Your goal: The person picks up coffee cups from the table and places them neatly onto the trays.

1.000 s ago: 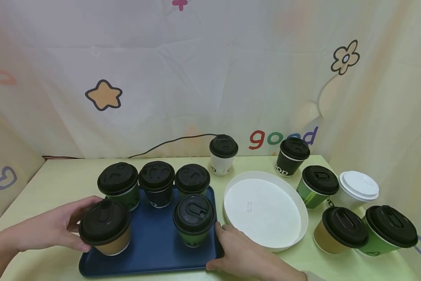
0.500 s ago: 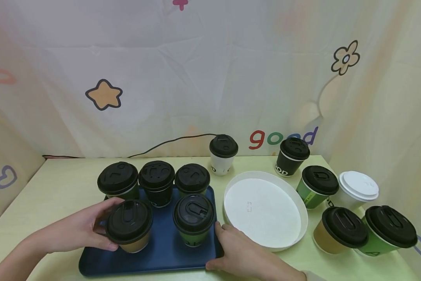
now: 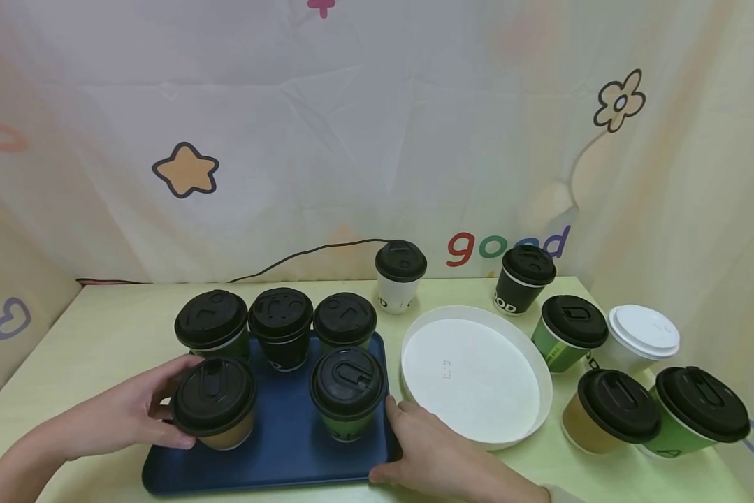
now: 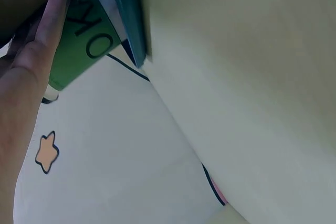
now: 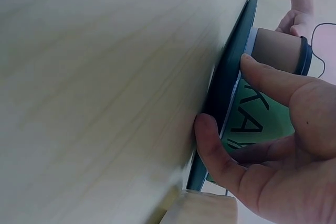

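Observation:
My left hand [image 3: 125,412] curls round a tan paper cup [image 3: 228,436] with a black lid, over the left front part of a dark blue tray [image 3: 288,461]. In the right wrist view this tan cup [image 5: 275,51] is upright, its base close to the tray. My right hand [image 3: 436,454] grips the tray's right front corner, thumb on the front edge and fingers along the right side. A green cup [image 3: 346,427] stands just inside that corner. Along the tray's back stand another green cup [image 3: 216,325], a black cup [image 3: 280,318] and a third black-lidded cup [image 3: 344,321].
A round white shallow tray [image 3: 477,377] lies right of the blue one. Behind stand a white cup [image 3: 398,290] and a black cup [image 3: 520,286]. Several more lidded cups, including a tan one [image 3: 593,423] and a white-lidded one [image 3: 641,332], cluster near the table's right edge.
My left hand carried the tan cup rightward over the tray, then shifted it slightly back left. My right hand has stayed at the tray's corner.

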Demonstrator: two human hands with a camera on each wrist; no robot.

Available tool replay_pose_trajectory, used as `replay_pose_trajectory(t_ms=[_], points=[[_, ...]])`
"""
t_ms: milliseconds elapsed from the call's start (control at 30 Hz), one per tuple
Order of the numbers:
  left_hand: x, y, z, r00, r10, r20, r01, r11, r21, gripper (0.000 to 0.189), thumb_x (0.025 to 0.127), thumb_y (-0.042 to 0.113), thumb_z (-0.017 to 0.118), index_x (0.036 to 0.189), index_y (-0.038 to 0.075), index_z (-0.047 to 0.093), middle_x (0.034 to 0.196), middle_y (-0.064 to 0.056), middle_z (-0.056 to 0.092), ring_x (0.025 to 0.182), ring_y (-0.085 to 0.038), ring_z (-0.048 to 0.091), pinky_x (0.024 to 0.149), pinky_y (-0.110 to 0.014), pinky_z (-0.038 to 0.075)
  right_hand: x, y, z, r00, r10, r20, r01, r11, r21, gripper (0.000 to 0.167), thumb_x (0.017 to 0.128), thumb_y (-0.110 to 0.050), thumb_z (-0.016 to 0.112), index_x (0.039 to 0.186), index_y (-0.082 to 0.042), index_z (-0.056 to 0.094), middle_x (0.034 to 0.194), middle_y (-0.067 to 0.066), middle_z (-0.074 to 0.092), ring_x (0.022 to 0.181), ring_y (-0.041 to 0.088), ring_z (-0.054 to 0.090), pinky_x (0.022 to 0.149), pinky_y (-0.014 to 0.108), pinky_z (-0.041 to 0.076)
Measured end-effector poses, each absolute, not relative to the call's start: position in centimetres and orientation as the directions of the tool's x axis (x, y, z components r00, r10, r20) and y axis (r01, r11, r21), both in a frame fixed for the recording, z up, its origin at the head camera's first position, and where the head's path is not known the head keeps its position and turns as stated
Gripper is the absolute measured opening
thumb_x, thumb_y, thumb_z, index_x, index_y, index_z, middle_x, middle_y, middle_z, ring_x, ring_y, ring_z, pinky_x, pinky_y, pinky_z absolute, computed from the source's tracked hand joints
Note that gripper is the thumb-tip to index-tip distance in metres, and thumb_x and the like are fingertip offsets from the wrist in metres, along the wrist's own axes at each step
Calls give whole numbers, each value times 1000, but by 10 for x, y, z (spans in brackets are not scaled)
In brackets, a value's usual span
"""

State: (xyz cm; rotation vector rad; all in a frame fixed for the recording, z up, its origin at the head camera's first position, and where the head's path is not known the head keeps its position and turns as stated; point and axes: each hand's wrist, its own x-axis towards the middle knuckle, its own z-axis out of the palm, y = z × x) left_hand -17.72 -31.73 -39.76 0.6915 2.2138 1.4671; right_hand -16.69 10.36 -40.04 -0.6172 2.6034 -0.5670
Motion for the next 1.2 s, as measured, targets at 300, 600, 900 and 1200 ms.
replay_pose_trajectory(t_ms=[300,600,900,1200], points=[[-177,-332,-406,-799,602,-10,247,343,906,86,87,3,81,153,-7,27,140,-25,51,122,-4,55,93,-24,52,-166,105,-400,-821,-495,-284,-328,817,-475,106,80,-48,87,150,14,38,140,28,52,128,35,54,103,49,48],[-175,-341,-409,-821,570,-28,238,388,890,83,87,4,81,152,-8,31,143,-25,49,123,2,52,94,-22,50,-165,106,-401,-825,-506,-252,-349,807,-477,106,80,-47,87,149,15,37,140,30,52,127,36,55,102,49,48],[-162,-355,-398,-861,503,72,376,537,755,86,83,5,86,153,2,36,148,-2,48,125,9,46,93,-16,47,-166,104,-401,-827,-509,-238,-365,809,-460,106,80,-47,87,149,16,38,138,31,53,126,36,56,102,49,49],[-128,-298,-351,-921,170,351,332,814,476,85,68,30,98,135,2,54,127,-14,54,111,-23,53,87,-7,37,-166,104,-400,-825,-510,-245,-365,810,-458,105,80,-48,87,149,16,38,138,30,53,126,36,56,102,49,48]])
